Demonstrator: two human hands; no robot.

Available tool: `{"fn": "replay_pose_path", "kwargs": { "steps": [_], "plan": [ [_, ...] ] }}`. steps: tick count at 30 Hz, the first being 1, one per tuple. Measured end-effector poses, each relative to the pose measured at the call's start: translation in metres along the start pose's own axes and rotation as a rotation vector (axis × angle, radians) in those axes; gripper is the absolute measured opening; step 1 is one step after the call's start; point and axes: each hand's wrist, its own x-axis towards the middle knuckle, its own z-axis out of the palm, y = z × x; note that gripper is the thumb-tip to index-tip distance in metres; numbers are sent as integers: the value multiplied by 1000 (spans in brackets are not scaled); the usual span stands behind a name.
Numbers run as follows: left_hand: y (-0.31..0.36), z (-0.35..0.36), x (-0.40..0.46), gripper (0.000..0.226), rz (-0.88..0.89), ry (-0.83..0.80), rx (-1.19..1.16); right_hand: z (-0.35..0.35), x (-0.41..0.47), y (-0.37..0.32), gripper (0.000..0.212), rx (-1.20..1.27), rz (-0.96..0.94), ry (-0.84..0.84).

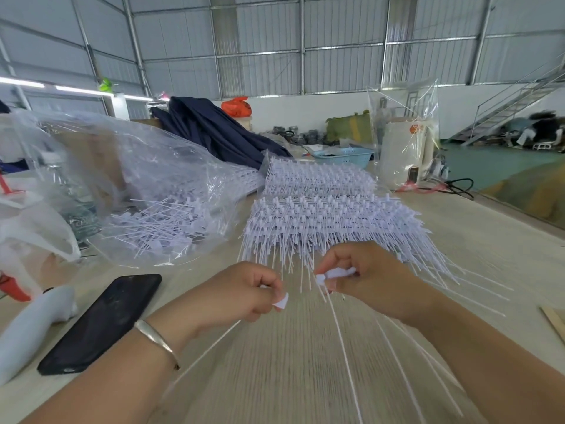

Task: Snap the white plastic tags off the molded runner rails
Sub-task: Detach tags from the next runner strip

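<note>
Both forearms reach in from the bottom edge over the pale wooden table (458, 215), a metal bangle (157, 339) circling the left wrist. Left hand (241, 292) is curled, its thumb and fingertips pinching a small white tag head (282, 301) that sticks out toward the right; a thin white stem (211, 347) trails from under that hand back toward the camera. Right hand (367, 276) is likewise curled, gripping a short white tag piece (334, 274) whose end pokes out to the left, so the two white ends sit near each other with a small gap between them. Several long white stems (345, 356) run from beneath the right hand down toward the lower edge.

Just beyond the hands lies the stack of molded runner rails (330, 221), rows of small white tag heads on top and a fringe of thin stems fanning toward the hands. A second stack (318, 177) lies behind it. Left of these, a clear plastic bag (146, 191) holds a loose heap of separated tags (159, 224).

A black smartphone (101, 322) lies face up beside the left forearm, and a white rounded object (33, 325) lies left of it. Farther back are dark blue fabric (214, 130), a light blue basket (345, 156) and a bagged white appliance (403, 148).
</note>
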Motion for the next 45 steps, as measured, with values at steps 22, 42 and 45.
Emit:
{"fn": "replay_pose_path", "kwargs": {
  "steps": [22,42,45],
  "plan": [
    [6,29,14,52,-86,99,-674,37,5,3,27,497,-70,279],
    [2,28,13,18,-27,247,-514,12,10,16,18,209,9,89],
    [1,33,15,30,5,284,-385,15,10,15,16,225,-1,72]
  ]
}}
